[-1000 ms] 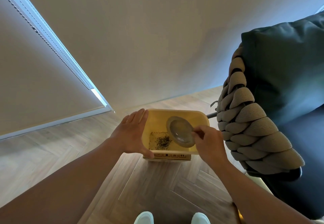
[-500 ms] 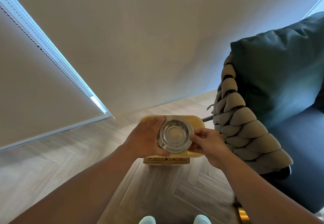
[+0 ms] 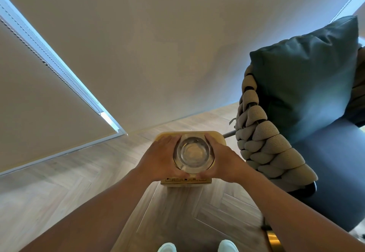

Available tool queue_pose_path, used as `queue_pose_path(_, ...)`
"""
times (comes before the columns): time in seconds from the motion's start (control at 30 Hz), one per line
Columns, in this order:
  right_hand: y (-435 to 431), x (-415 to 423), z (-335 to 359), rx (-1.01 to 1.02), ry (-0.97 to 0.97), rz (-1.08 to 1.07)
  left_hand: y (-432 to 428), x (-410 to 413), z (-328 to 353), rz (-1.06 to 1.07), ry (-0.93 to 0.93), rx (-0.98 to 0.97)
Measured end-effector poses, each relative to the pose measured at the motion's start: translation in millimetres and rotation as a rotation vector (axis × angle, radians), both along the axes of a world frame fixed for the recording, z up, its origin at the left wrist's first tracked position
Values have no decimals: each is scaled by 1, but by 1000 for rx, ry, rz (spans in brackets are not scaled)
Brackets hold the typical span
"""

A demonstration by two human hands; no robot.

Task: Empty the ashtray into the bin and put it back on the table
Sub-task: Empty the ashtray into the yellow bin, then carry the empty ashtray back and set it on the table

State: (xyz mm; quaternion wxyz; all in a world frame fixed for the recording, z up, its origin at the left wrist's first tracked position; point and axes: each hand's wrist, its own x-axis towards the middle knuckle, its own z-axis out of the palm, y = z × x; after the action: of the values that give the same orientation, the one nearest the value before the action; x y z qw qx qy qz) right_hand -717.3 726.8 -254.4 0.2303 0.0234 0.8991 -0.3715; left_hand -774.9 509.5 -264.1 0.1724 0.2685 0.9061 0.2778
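A round clear glass ashtray (image 3: pixel 193 154) is held level, mouth up, directly above the yellow bin (image 3: pixel 218 135) on the floor. Its bowl looks empty. My left hand (image 3: pixel 161 158) cups its left side and my right hand (image 3: pixel 224 162) cups its right side, fingers wrapped around the rim. The hands and the ashtray hide most of the bin's opening; only its far rim and its front face with small symbols show.
A chair with a thick braided rope arm (image 3: pixel 262 143) and a dark teal cushion (image 3: pixel 304 78) stands close on the right. A plain wall (image 3: pixel 158 44) rises behind the bin. Herringbone wood floor (image 3: pixel 59 176) spreads to the left. My shoes (image 3: pixel 197 247) show at the bottom.
The ashtray went from tilted over the bin, held by my right hand alone, to upright and level. My left hand left the bin's rim and now grips the ashtray too.
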Motion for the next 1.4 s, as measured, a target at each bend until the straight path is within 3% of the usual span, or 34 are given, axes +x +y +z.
queue_pose_path(0.2,-5,9,31,163,-10,65,-2,15,30,54,-19,-15)
queue_pose_path(0.67,-25,54,176,87,48,77,-21,66,177,77,-3,-93)
queue_pose_path(0.97,-48,110,271,46,120,93,-47,125,277,97,32,-45)
queue_pose_path(1.4,-61,166,328,73,318,91,-65,175,339,56,138,89)
